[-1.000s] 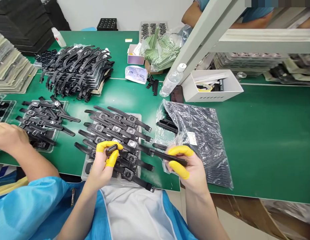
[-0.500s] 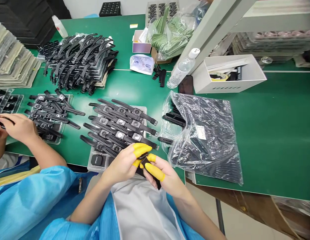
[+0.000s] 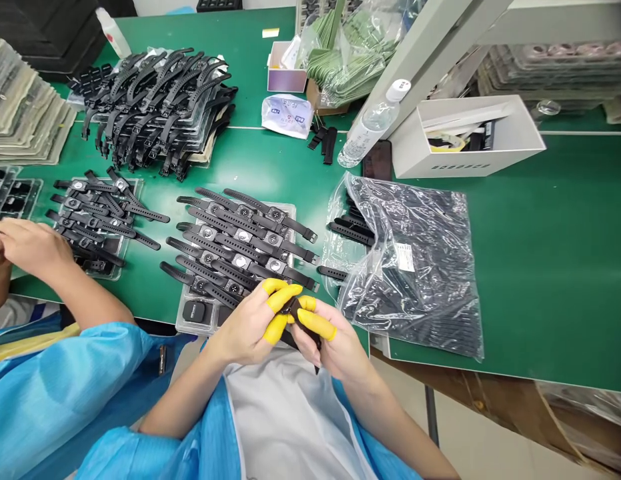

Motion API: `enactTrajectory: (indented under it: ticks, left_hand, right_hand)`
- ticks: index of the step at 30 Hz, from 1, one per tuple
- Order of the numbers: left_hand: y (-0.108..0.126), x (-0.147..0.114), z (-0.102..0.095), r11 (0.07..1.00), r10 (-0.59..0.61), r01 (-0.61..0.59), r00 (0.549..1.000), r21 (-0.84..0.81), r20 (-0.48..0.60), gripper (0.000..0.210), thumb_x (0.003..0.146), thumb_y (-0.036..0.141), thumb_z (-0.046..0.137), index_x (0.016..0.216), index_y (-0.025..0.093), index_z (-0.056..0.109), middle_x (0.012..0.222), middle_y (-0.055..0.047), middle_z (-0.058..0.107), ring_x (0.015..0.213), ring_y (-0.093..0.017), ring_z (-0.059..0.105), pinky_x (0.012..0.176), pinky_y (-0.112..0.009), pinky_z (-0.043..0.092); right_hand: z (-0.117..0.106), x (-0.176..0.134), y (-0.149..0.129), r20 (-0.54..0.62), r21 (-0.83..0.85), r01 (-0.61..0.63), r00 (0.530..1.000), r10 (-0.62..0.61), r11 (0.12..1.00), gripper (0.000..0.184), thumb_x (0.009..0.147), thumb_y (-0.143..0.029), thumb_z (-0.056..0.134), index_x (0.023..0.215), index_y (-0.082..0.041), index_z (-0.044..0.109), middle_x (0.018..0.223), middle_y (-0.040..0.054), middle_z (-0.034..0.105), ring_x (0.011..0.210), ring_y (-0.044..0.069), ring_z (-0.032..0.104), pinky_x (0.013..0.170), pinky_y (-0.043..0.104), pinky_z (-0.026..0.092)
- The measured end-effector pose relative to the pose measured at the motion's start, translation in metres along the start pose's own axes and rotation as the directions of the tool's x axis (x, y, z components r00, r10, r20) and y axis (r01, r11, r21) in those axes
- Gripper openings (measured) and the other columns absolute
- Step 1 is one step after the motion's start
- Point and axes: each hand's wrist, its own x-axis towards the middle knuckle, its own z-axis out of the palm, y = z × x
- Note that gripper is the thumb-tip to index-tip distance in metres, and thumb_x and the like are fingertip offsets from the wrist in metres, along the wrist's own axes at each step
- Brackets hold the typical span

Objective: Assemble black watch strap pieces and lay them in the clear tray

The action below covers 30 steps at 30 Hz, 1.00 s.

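Note:
My left hand (image 3: 250, 323), with yellow finger cots, is closed on a small dark smartwatch (image 3: 289, 307). My right hand (image 3: 340, 340), also in yellow finger cots, pinches a black watch strap (image 3: 308, 325) against the side of that watch. Fingers cover most of the watch, so I cannot tell whether the strap is attached. Just beyond my hands, several black smartwatches (image 3: 243, 237) with straps lie in rows, backs up, on a clear plastic tray (image 3: 290, 217). To the right is a clear plastic bag (image 3: 415, 287) full of black straps, some poking from its open side.
At the left, a co-worker's hands (image 3: 37, 250) are beside another tray of watches (image 3: 97, 213). Behind stand a stack of trays with watches (image 3: 157, 113), a water bottle (image 3: 373, 127), a white box (image 3: 465, 143) and a slanted post (image 3: 430, 60).
Both hands stay together at the watch, with fingers shifted and the strap turned slightly. The co-worker's hand has shifted a little. The whole view has tilted slightly.

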Motion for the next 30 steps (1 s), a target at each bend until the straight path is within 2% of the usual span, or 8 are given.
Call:
enactTrajectory:
  ticks: [2,5,10,14,20,22,25,30]
  left_hand:
    - [0.002,0.001,-0.004,1.0,0.018,-0.018,1.0,0.002,0.022,0.053,0.104,0.019,0.041,0.157,0.018,0.042,0.131,-0.017,0.061,0.124,-0.028,0.06,0.105,-0.045,0.057]
    - [0.004,0.002,-0.008,0.992,0.017,-0.022,0.999,0.127,0.037,0.05,0.102,0.023,0.046,0.152,0.016,0.047,0.124,-0.017,0.062,0.117,-0.028,0.06,0.101,-0.046,0.058]
    - [0.004,0.0,-0.014,0.96,-0.023,-0.015,0.991,0.278,0.133,0.043,0.1,0.027,0.05,0.14,0.011,0.056,0.119,-0.018,0.064,0.112,-0.029,0.06,0.096,-0.045,0.06]
    - [0.007,-0.001,-0.019,0.961,-0.026,-0.025,0.983,0.275,0.18,0.041,0.101,0.025,0.047,0.139,0.011,0.055,0.12,-0.017,0.064,0.114,-0.029,0.06,0.097,-0.046,0.061]
    - [0.01,-0.003,-0.018,0.954,-0.046,-0.004,0.986,0.298,0.16,0.036,0.099,0.023,0.047,0.13,0.009,0.058,0.114,-0.017,0.066,0.106,-0.029,0.061,0.091,-0.044,0.062]
    - [0.009,-0.004,-0.018,0.96,-0.049,-0.001,0.984,0.281,0.17,0.036,0.1,0.025,0.047,0.132,0.011,0.058,0.115,-0.016,0.067,0.108,-0.029,0.062,0.093,-0.045,0.062]
    - [0.005,-0.006,-0.02,0.989,-0.009,-0.016,0.987,0.149,0.162,0.041,0.103,0.023,0.044,0.143,0.015,0.052,0.123,-0.015,0.067,0.116,-0.028,0.062,0.1,-0.044,0.059]
    - [-0.002,-0.013,-0.02,1.0,0.004,-0.004,1.0,0.008,0.03,0.048,0.106,0.026,0.052,0.152,0.019,0.045,0.13,-0.016,0.067,0.117,-0.024,0.065,0.098,-0.039,0.058]
  right_hand:
    - [0.0,-0.001,-0.002,0.0,0.01,-0.029,1.0,0.029,1.0,0.036,0.092,-0.052,0.075,0.089,-0.02,0.059,0.044,-0.0085,0.051,0.033,0.007,0.027,0.033,0.02,0.023]
    - [0.0,-0.001,-0.006,0.011,-0.025,-0.066,0.998,0.066,0.998,0.039,0.092,-0.056,0.074,0.088,-0.02,0.059,0.043,-0.008,0.052,0.032,0.006,0.027,0.033,0.02,0.022]
    - [-0.002,0.0,-0.007,0.018,-0.096,-0.11,0.993,0.113,0.989,0.047,0.09,-0.064,0.075,0.085,-0.021,0.055,0.045,-0.0065,0.056,0.032,0.006,0.031,0.033,0.019,0.022]
    - [-0.001,-0.001,-0.006,0.022,-0.141,-0.125,0.991,0.129,0.982,0.051,0.088,-0.068,0.074,0.083,-0.021,0.054,0.047,-0.0049,0.059,0.032,0.006,0.033,0.033,0.019,0.023]
    - [0.002,-0.001,-0.002,0.038,-0.166,-0.09,0.995,0.097,0.982,0.05,0.091,-0.068,0.071,0.088,-0.021,0.055,0.053,-0.0023,0.066,0.034,0.007,0.036,0.034,0.02,0.026]
    - [0.002,-0.001,0.0,0.048,-0.17,-0.069,0.996,0.078,0.983,0.048,0.093,-0.067,0.07,0.089,-0.021,0.055,0.054,-0.0021,0.067,0.035,0.007,0.036,0.035,0.02,0.027]
    - [0.001,-0.001,0.003,0.081,-0.196,-0.036,0.995,0.053,0.98,0.045,0.096,-0.064,0.068,0.093,-0.02,0.056,0.057,-0.0016,0.069,0.037,0.007,0.04,0.038,0.02,0.03]
    - [-0.002,-0.004,0.007,0.092,-0.208,0.035,0.996,-0.016,0.977,0.044,0.098,-0.064,0.066,0.102,-0.021,0.055,0.062,-0.0033,0.068,0.041,0.009,0.047,0.044,0.023,0.037]
